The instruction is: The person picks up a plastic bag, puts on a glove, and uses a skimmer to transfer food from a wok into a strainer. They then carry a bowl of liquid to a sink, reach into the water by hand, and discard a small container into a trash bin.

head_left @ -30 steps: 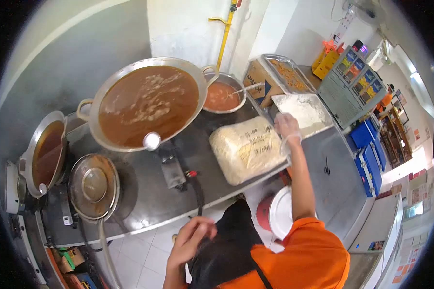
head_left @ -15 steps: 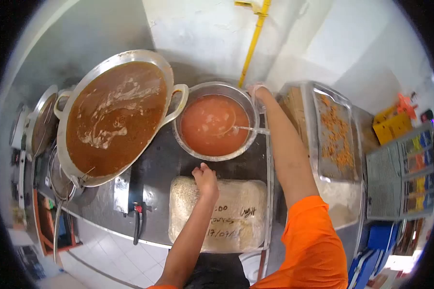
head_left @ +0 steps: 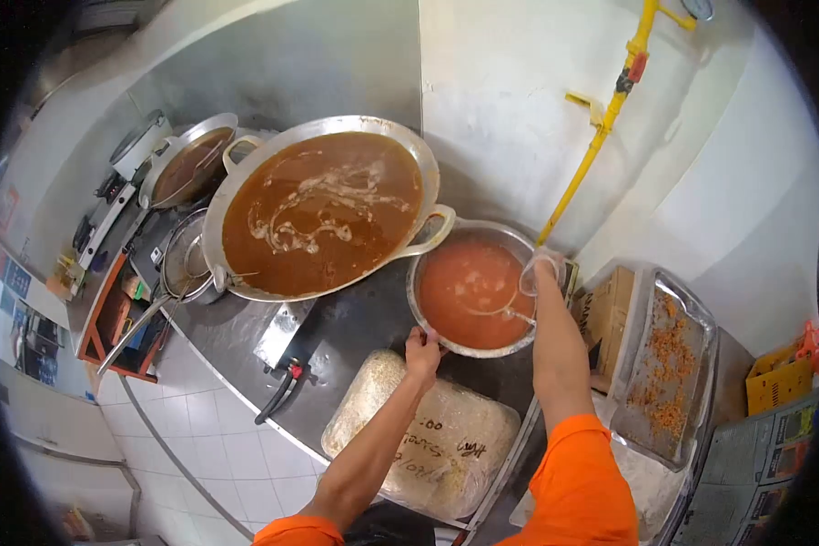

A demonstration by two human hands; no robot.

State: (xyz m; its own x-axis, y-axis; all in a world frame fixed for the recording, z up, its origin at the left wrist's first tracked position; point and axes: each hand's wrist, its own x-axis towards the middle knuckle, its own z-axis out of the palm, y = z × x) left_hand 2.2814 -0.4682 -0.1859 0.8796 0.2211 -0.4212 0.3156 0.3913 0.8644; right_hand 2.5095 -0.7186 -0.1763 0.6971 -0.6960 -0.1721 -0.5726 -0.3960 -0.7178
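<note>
A steel basin (head_left: pixel 476 289) of pinkish-orange liquid stands on the dark counter, with a ladle (head_left: pixel 516 315) lying partly in it. My left hand (head_left: pixel 423 351) is closed on the basin's near-left rim. At the far-right rim is my right hand (head_left: pixel 544 262), apparently in clear plastic; its fingers are too unclear to read. A wrapped block (head_left: pixel 464 450) with black handwriting lies below the basin, under my left forearm. To the left, a large two-handled pan (head_left: pixel 323 214) holds brown liquid with pale streaks.
On the right, a metal tray (head_left: pixel 669 373) carries orange-brown bits beside a cardboard box (head_left: pixel 607 314). A yellow pipe (head_left: pixel 594 146) runs down the wall. A strainer (head_left: pixel 187 259) and smaller pan (head_left: pixel 189 164) are at left. A black-handled tool (head_left: pixel 282 391) lies near the counter edge.
The view has turned, so everything appears shifted and tilted. My left hand has gone from just short of the basin to its near rim. My right hand stays at the far-right rim.
</note>
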